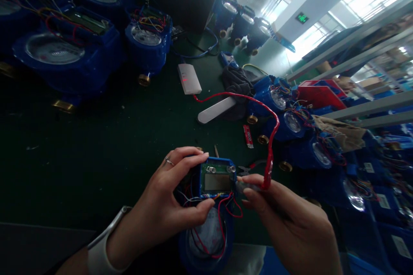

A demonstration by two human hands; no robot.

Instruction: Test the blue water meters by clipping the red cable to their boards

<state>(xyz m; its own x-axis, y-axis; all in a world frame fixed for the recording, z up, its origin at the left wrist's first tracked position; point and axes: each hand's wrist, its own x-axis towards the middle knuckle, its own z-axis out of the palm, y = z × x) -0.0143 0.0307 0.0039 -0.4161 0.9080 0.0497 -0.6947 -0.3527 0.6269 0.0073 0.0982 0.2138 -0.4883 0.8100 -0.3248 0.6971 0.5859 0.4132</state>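
A blue meter stands at the bottom centre, its blue-framed circuit board with a grey display facing up. My left hand grips the frame between thumb and fingers on its left side; a ring and a white wristband show on it. At the frame's right edge, my right hand pinches a greyish connector against the side of the board. From that connector a red cable loops up and over to a white box with a lit red light. Thin red wires hang from the board over the meter's round face.
More blue meters stand at the left and along the right. On the green table lie a grey metal bar, a dark cloth, a red packet and pliers. Red bins and rails are at right.
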